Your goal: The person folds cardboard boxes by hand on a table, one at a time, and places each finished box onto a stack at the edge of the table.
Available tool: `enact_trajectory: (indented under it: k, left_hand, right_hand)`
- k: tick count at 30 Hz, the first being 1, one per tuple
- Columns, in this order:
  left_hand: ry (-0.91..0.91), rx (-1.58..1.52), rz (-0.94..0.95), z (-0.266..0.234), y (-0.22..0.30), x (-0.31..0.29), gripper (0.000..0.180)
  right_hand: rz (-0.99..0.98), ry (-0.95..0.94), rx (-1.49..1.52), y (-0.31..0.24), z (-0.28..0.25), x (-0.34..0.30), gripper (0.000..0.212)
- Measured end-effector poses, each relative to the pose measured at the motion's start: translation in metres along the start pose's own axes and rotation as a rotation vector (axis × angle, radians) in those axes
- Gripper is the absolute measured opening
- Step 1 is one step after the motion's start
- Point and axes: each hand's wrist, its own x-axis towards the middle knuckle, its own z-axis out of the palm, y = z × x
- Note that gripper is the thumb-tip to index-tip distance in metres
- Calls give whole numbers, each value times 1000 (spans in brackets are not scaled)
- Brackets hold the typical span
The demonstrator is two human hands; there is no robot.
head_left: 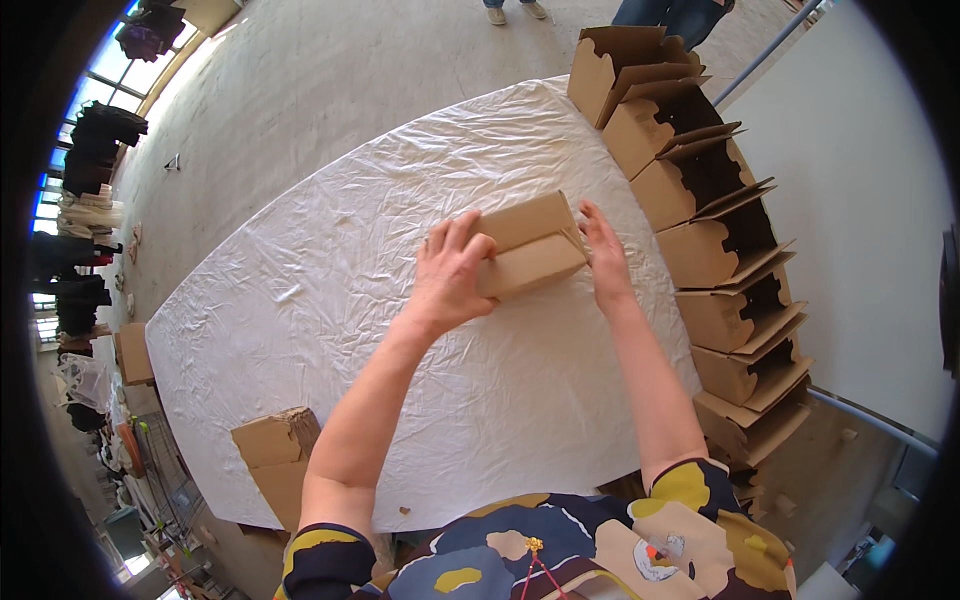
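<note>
A small brown cardboard box lies on the white cloth-covered table, in front of me. Its long top flaps are partly folded in, with a gap between them. My left hand grips the left end, fingers over the far side and thumb at the near side. At the other end is my right hand, its fingers stretched out along the box's right edge. Whether those fingertips touch the cardboard I cannot tell.
Several open cardboard boxes stand in a row along the table's right edge. A folded cardboard piece lies near left, by my left forearm. Beyond the far edge two people's legs show. Clothes hang at far left.
</note>
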Motion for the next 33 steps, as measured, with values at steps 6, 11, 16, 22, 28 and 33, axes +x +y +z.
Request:
enact_trajectory:
  k: [6,11,16,22,28,33]
  left_hand:
    - [292,7,-3,-31,-25,77,57]
    - [314,60,-25,-26,-43,163,60]
    - [218,99,-74,-11,-42,219,63]
    - [194,165,-53,16,-53,249,66]
    - [332,186,-38,15,-45,229,66]
    - [476,15,45,30,-24,120,58]
  right_hand:
    - [328,-39,82,50,-47,-36,30]
    - [293,13,198,65,-48,-47,20]
    - [267,-17,106,69,-49,-44,20]
    - [281,-13,77,69,-48,-45,18]
    - [286,36,97,66,-44,-43,18]
    - [295,54,71,79,-45,-40,16]
